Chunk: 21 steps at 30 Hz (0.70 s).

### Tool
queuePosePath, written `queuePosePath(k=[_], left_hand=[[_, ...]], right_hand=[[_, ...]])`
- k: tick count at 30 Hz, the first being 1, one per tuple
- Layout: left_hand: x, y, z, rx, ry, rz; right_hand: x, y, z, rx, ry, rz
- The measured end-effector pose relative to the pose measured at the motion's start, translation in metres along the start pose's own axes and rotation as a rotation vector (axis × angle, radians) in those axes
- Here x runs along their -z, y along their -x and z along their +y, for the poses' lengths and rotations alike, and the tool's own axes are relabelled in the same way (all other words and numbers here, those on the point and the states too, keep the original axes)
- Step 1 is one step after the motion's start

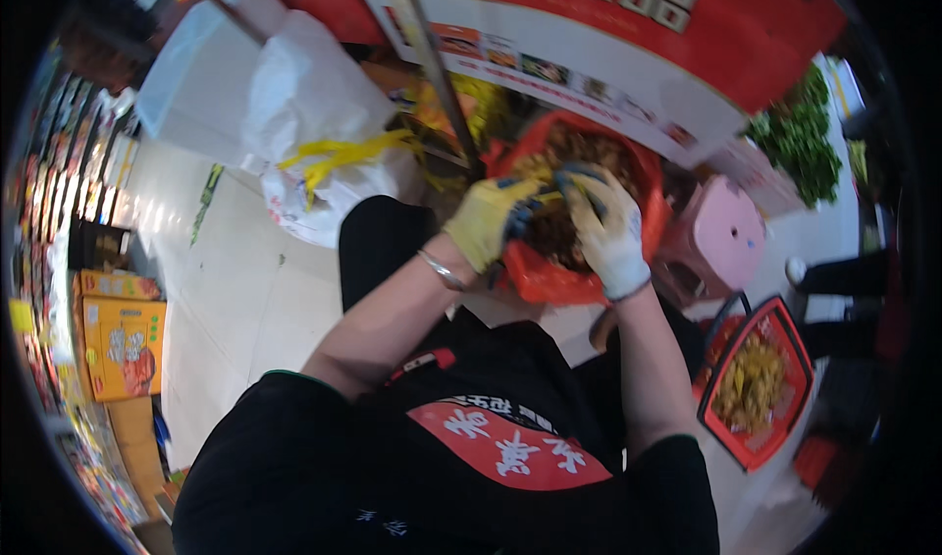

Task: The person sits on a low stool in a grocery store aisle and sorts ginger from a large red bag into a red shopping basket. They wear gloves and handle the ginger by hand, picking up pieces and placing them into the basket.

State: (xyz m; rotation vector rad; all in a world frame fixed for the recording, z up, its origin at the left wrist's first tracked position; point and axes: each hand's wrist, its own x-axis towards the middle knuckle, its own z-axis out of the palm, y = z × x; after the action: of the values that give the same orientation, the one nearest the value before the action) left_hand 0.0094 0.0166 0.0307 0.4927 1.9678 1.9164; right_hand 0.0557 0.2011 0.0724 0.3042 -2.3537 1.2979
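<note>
My left hand (482, 220), in a yellowish work glove with blue-coated fingers, is over a red plastic bag (541, 283). My right hand (607, 224), gloved in white with the same blue coating, meets it from the other side. Between the fingertips is a small yellowish piece (548, 196), blurred, perhaps ginger root; both hands appear to grip it. Lumpy brown pieces (574, 146) fill the bag, whose rim is spread wide. A silver bangle (441, 269) circles my left wrist.
A pink plastic stool (725, 235) stands right of the bag. A red shopping basket (798, 386) holds yellow-brown lumps (751, 382). Left are a white sack (316, 91) and a translucent tub (195, 76). A metal post (434, 62) rises before the red-and-white display panel (544, 32). Another person's legs (846, 275) show at right.
</note>
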Motion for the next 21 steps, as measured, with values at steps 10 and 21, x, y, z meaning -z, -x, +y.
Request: queuePosePath(k=[10,21], left_hand=[[-0.006,-0.011,0.077,-0.019,-0.687,-0.138],[-0.004,-0.009,0.131,-0.869,-1.272,-0.462]], right_hand=[[0.015,-0.005,0.010,0.231,0.265,0.065],[0.034,-0.006,0.002,-0.192,-0.426,-0.157]])
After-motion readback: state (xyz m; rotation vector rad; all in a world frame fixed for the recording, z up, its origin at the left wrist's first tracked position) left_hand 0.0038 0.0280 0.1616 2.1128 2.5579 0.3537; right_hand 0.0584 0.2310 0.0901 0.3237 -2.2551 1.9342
